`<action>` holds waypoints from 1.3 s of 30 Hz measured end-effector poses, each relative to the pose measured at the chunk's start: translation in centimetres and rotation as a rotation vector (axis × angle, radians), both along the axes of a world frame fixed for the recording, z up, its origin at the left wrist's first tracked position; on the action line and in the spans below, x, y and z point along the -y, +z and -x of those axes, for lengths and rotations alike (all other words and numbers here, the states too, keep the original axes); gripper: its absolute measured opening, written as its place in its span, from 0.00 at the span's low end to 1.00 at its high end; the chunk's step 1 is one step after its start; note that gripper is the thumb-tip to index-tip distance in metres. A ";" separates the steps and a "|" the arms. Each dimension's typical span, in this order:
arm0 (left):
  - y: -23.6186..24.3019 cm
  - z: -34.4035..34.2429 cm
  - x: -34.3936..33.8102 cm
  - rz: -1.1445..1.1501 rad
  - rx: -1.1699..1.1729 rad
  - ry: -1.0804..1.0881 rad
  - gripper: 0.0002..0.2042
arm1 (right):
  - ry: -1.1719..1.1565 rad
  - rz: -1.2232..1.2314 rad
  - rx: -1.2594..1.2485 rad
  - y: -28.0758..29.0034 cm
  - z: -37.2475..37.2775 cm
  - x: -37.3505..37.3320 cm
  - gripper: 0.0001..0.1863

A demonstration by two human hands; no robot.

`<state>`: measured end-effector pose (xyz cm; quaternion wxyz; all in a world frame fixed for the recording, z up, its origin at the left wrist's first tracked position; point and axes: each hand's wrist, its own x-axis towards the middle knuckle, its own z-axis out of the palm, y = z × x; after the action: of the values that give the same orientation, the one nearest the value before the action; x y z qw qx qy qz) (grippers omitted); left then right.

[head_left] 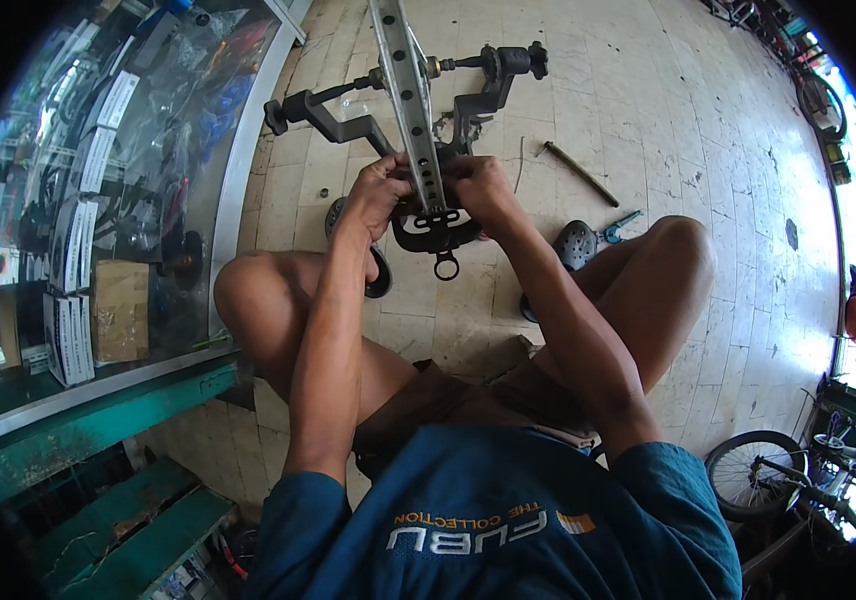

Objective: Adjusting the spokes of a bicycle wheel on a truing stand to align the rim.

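A black metal frame (358, 128) with two bent side arms and round knobs stands before me. A long silver bar (410, 90) with a row of holes runs down its middle. At the bar's near end sit a black bracket (428, 238) and a ring (446, 266). My left hand (381, 195) is closed at the frame just left of the bar, fingertips partly hidden. My right hand (485, 190) is curled against the frame on the other side, its fingers mostly hidden behind the bar and knuckles.
Beyond my right hand lie a long dark rod-like tool (583, 177) and blue-handled pliers (620, 227). A small nut (324, 192) rests left of the frame on the tiled floor (648, 120). A glass display case (248, 150) stands left; a bicycle wheel (756, 474) is at lower right.
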<state>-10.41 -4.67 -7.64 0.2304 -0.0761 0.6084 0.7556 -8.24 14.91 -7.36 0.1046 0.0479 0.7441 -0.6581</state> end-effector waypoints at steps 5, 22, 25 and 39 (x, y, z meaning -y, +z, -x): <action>0.4 -1.2 -1.3 0.055 0.056 0.009 0.11 | 0.090 0.084 0.083 -0.7 0.7 -1.9 0.13; -1.3 0.3 1.9 0.153 0.109 -0.118 0.14 | -0.004 -0.084 -0.069 1.3 2.6 -3.5 0.18; -0.3 0.1 0.6 0.201 0.081 -0.183 0.18 | 0.009 -0.189 -0.105 -0.8 2.4 -2.8 0.18; -1.9 1.2 1.1 0.148 0.092 -0.151 0.20 | 0.118 -0.293 -0.109 -0.2 2.3 -2.3 0.16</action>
<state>-11.56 -5.77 -9.54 0.3081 -0.0814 0.6552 0.6849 -10.52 17.24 -7.55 0.0944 -0.0171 0.8382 -0.5368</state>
